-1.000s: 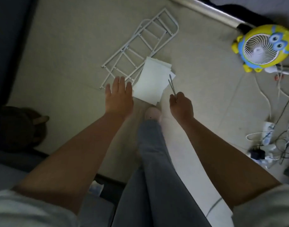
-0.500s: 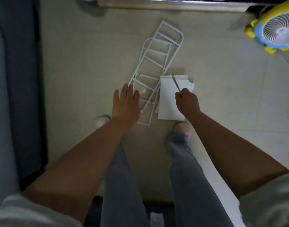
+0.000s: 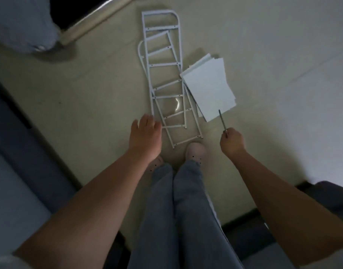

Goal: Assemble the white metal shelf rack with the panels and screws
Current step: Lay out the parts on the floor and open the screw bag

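Floor (image 3: 89, 98): carries all parts; no screws visible.
Side frames (image 3: 163, 65): two white ladder-type frames, overlapped and crossed, upper centre; lower ends just beside the feet.
Panels (image 3: 207, 88): loose white stack, right of centre, its edge over a frame rail.
Left hand (image 3: 145, 134): fingers straight, empty, at the frames' lower left; contact cannot be told.
Right hand (image 3: 232, 141): curled round a thin metal tool (image 3: 222, 121), tip towards the panels.
Risk: lifting one frame would likely drag the crossed one and spill the stack; rail ends near the feet invite a trip.
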A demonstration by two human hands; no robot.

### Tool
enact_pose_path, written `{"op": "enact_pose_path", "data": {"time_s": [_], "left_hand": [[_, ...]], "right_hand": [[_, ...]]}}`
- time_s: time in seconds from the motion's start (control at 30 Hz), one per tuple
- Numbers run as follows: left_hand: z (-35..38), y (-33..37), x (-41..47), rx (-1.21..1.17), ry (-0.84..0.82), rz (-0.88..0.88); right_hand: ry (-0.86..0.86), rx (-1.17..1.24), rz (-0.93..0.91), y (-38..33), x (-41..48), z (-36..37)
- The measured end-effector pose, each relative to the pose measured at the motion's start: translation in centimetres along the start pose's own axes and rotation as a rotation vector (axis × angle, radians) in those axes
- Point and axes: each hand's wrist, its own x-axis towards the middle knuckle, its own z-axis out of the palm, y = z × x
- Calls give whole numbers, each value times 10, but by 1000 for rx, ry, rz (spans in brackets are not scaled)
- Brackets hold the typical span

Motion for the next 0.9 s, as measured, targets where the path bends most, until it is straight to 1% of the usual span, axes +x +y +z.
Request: {"op": "enact_pose_path", "data": {"time_s": [0.1, 0.17, 0.3, 0.37, 0.47, 0.57, 0.67, 0.77, 0.9], "left_hand": [[-6, 12, 3, 16, 24, 32], [-14, 17, 7, 27, 51, 44], [-32, 21, 25, 44, 96, 76], [-35, 19, 37, 79, 90, 115], [-38, 11, 58, 141, 85, 192], [-41, -6, 78, 188, 87, 270], [-36, -24, 107, 292, 95, 351], [-23, -36, 142, 338, 91, 363], [12, -31, 195, 354, 92, 383]], "right_hand": [[-40, -5, 29, 23, 1, -6], [-57, -2, 14, 33, 3, -17], [-17, 20, 9, 47, 13, -37], [7, 31, 36, 50, 18, -41], [14, 55, 130, 52, 22, -39], [29, 117, 233, 45, 26, -24], [76, 185, 289, 34, 40, -2], [108, 237, 330, 24, 65, 24], [134, 294, 353, 32, 114, 64]]}}
